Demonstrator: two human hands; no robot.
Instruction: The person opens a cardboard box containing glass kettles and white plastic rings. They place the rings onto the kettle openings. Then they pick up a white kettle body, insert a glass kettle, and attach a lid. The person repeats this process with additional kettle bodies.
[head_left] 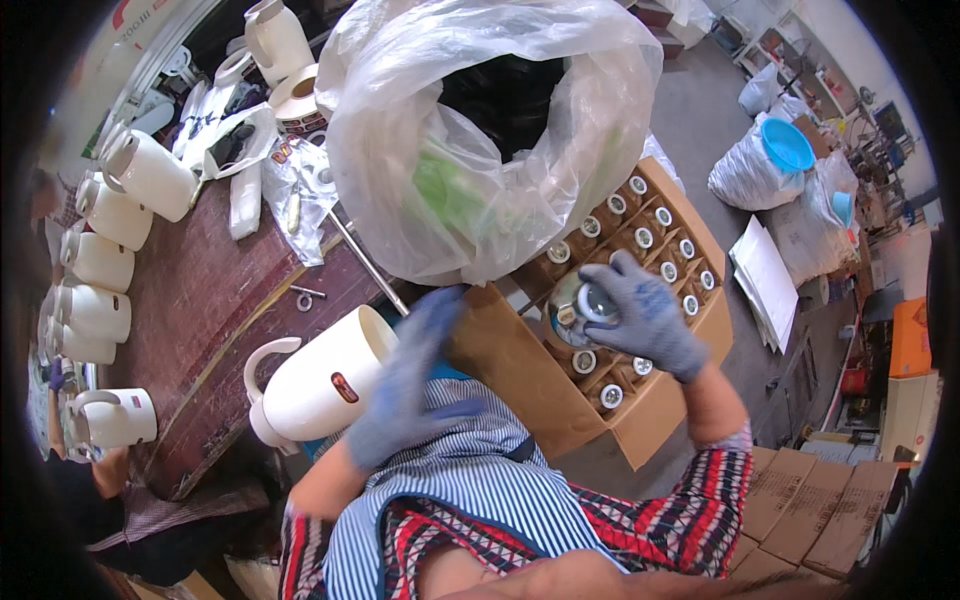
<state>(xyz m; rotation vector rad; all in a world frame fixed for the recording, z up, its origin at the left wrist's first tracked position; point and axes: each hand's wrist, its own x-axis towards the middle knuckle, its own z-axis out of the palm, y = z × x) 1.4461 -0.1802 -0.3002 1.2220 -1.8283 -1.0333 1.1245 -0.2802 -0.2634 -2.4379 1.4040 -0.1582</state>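
Note:
My right hand (645,318), in a grey glove, is closed round the pale round end of a shiny glass flask liner (567,322) above the divided cardboard box (560,410). More liners stand in the box's compartments, their round silvery ends showing. My left hand (410,385), gloved too and a little blurred, has its fingers stretched out beside the white jug body (325,375). That jug lies tilted at the table's edge with its open end toward the box, its handle on the left. Whether the left palm touches it I cannot tell.
A large clear plastic bag (390,150) with black things inside stands beyond the box. On the dark red table (210,330) are several white jugs (150,172), a metal rod (365,258) and a tape roll (296,98). Another person's arm (110,470) shows at far left.

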